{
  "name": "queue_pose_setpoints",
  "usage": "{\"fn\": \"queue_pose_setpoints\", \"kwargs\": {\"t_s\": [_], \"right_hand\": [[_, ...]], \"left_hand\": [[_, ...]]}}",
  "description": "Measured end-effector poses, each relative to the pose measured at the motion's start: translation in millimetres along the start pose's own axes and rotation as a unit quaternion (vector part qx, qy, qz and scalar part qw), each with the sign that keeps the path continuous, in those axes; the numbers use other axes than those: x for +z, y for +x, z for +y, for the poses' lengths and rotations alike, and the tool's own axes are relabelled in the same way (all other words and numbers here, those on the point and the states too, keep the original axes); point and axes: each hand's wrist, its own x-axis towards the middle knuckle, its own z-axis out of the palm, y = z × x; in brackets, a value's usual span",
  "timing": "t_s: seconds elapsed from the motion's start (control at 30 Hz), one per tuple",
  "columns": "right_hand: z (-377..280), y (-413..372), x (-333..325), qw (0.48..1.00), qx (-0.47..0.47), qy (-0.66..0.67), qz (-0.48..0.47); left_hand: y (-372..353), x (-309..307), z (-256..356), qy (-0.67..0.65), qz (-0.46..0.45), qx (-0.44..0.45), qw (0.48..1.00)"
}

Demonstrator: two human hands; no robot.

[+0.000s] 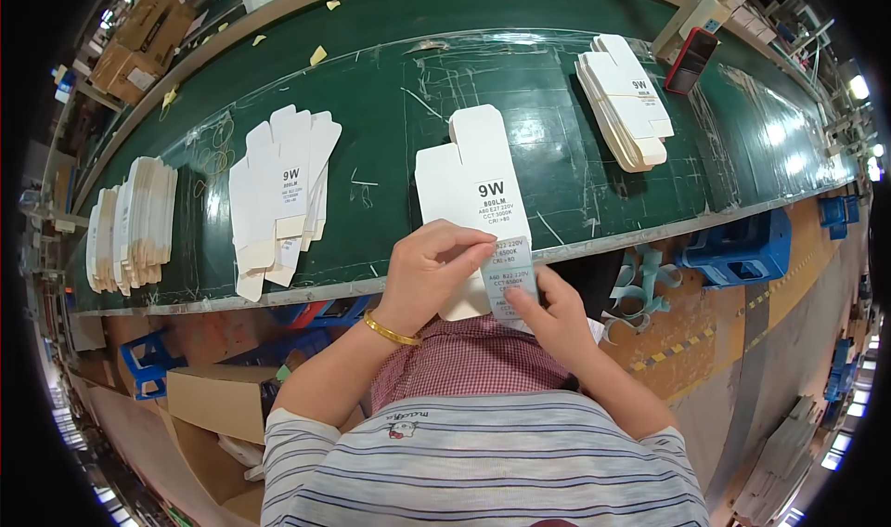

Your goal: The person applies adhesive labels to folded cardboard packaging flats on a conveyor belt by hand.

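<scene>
A flat white carton (464,174) printed "9W 800LM" lies on the green table in front of me, its lower end over the edge. Above that lower end is a strip of printed labels (512,272) reading "A60 B22 220V". My left hand (432,272) pinches the strip's upper left corner between thumb and forefinger. Lower down, my right hand (552,313) holds the strip from the right side, thumb on top. Further left lies a fanned bunch of similar cartons (288,183).
A banded carton stack (626,100) lies at the back right, beside a red-edged phone (691,61). More cartons (135,221) stand at the far left near rubber bands (219,146). Blue stools (742,248) and an open cardboard box (218,406) are below the table.
</scene>
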Motion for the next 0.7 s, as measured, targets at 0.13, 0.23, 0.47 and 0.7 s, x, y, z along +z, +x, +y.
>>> {"fn": "queue_pose_setpoints", "kwargs": {"t_s": [0.13, 0.23, 0.47, 0.7], "right_hand": [[1, -1, -1, 0.992, 0.091, 0.084, 0.005], [2, 10, -2, 0.984, 0.138, 0.114, 0.018], [-1, 34, 2, 0.938, 0.234, 0.254, 0.027], [-10, 42, 3, 0.921, 0.287, 0.261, 0.036]], "left_hand": [[4, -8, -2, 0.051, -0.02, -0.003, 0.999], [8, -16, -8, 0.104, 0.008, 0.057, 0.993], [15, -19, -28, 0.273, -0.002, 0.261, 0.926], [21, -18, -28, 0.298, -0.045, 0.254, 0.919]]}}
